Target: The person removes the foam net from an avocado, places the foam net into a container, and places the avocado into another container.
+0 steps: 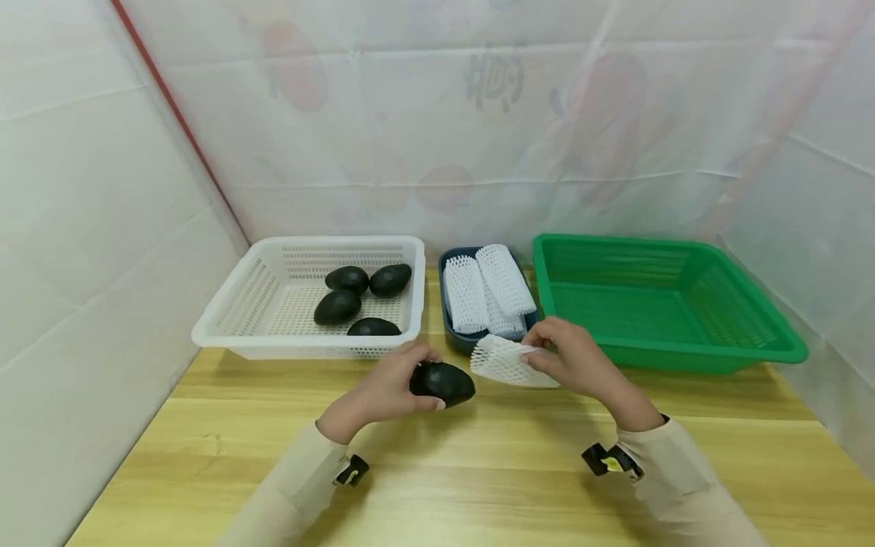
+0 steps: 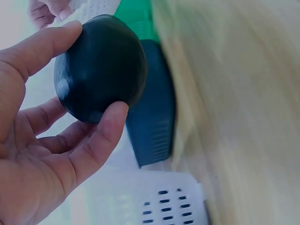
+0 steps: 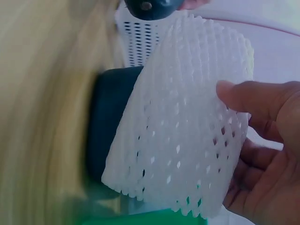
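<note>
A dark avocado (image 1: 446, 383) is gripped by my left hand (image 1: 390, 386) above the table, thumb on one side and fingers on the other. In the left wrist view the avocado (image 2: 101, 68) sits at the fingertips. My right hand (image 1: 574, 357) pinches a white foam mesh sleeve (image 1: 509, 362) between thumb and fingers. The right wrist view shows that mesh sleeve (image 3: 180, 112) flattened, its wide end toward the avocado (image 3: 152, 7). The avocado and the sleeve are close together but apart.
A white basket (image 1: 307, 351) at the left holds several avocados (image 1: 338, 307). In the middle a dark blue basket (image 1: 459, 339) contains several mesh sleeves (image 1: 506, 279). At the right stands a green basket (image 1: 683, 353). All three line the back of the wooden table (image 1: 465, 486), before a hanging sheet.
</note>
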Tool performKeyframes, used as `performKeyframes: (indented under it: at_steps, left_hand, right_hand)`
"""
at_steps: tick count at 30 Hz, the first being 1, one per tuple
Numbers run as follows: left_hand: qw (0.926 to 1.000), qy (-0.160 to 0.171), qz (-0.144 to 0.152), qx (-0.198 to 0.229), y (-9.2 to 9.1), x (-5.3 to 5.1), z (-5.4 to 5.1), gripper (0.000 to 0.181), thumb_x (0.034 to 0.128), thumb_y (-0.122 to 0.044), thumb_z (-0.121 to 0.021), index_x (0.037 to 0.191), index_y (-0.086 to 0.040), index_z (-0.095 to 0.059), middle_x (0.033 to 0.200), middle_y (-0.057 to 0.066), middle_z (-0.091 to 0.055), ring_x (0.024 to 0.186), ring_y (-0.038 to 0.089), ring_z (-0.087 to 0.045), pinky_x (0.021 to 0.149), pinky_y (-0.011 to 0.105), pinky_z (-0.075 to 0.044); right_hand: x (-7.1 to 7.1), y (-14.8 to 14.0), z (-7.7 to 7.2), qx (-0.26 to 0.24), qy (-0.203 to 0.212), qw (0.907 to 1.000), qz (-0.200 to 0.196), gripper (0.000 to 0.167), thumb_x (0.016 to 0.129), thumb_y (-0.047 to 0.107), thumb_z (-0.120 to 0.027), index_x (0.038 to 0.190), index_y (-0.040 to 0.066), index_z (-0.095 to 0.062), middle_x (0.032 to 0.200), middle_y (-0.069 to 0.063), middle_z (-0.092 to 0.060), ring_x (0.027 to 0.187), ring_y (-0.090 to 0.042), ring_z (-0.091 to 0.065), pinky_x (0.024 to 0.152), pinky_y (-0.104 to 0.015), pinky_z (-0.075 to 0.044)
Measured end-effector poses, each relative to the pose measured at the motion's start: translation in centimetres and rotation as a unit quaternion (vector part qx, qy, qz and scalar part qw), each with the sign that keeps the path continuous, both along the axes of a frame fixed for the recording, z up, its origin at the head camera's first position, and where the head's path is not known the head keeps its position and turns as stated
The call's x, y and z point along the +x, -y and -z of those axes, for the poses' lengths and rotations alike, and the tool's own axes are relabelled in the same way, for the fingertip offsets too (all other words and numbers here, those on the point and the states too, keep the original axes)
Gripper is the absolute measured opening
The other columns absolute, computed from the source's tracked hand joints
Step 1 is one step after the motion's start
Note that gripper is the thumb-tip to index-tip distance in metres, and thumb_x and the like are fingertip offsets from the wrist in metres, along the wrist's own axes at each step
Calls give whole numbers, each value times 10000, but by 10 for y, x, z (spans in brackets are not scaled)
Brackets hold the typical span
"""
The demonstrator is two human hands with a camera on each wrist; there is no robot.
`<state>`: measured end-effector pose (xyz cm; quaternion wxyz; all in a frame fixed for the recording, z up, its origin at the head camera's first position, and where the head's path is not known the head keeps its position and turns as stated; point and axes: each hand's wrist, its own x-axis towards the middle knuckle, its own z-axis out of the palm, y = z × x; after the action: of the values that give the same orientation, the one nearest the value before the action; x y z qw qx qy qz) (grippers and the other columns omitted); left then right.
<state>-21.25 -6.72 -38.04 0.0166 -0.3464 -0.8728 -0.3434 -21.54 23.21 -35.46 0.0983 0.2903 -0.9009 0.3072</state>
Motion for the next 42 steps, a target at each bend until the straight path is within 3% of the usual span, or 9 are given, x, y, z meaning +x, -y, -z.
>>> performKeyframes:
  at_steps: [3,12,21,30,35,38,42]
  left_hand:
    - [9999,-70,-81,40,6,3,-7,490,678,-246,-836,1075,-102,-586,1018,-7,-555,942,161,-517,811,374,-419]
    - [9990,-255,-282,254,22,3,-20,516,664,-259,-841,1107,-108,-624,980,-19,-544,855,140,-508,680,318,-472]
    - [9985,-82,-387,369,27,4,-25,530,677,-244,-837,1140,-99,-623,1009,5,-541,857,154,-514,585,230,-488]
    - [9974,-292,-517,406,32,4,-26,521,667,-232,-845,1119,-88,-630,1007,5,-550,862,159,-510,579,231,-489]
    - [9971,-366,-555,375,32,3,-26,518,670,-248,-844,1115,-96,-628,1015,-1,-553,867,153,-510,629,293,-503]
    - [9967,-396,-624,336,30,3,-27,514,666,-255,-844,1107,-98,-631,1020,2,-558,872,154,-516,692,361,-499]
    - [9963,-396,-711,282,29,4,-27,511,660,-252,-846,1099,-100,-634,1014,5,-557,866,157,-520,711,366,-489]
  right_hand:
    - [-6,5,-8,-142,-130,9996,207,109,802,36,-721,884,63,-655,769,33,-518,679,-132,-472,582,-301,-423]
    - [-39,12,-28,-711,423,9928,862,281,842,93,-694,1091,-8,-612,805,-69,-632,687,-199,-577,592,-350,-456]
    - [-71,15,-25,-891,760,9842,1330,268,885,184,-655,1085,17,-594,875,-111,-673,764,-229,-609,633,-390,-461]
    - [-103,21,-21,-1223,1120,9689,1838,282,897,269,-634,1054,42,-576,878,-128,-667,718,-244,-613,616,-389,-489]
    - [-111,21,-23,-953,1228,9672,2010,316,920,308,-590,1056,24,-564,958,-172,-651,780,-274,-628,646,-420,-486]
    - [-111,17,-23,-735,1271,9662,2117,358,932,355,-553,1064,22,-556,1007,-183,-629,839,-293,-610,662,-431,-480]
    - [-109,14,-22,-646,1409,9654,2098,396,931,395,-537,1066,24,-555,1032,-187,-608,870,-306,-590,681,-434,-473]
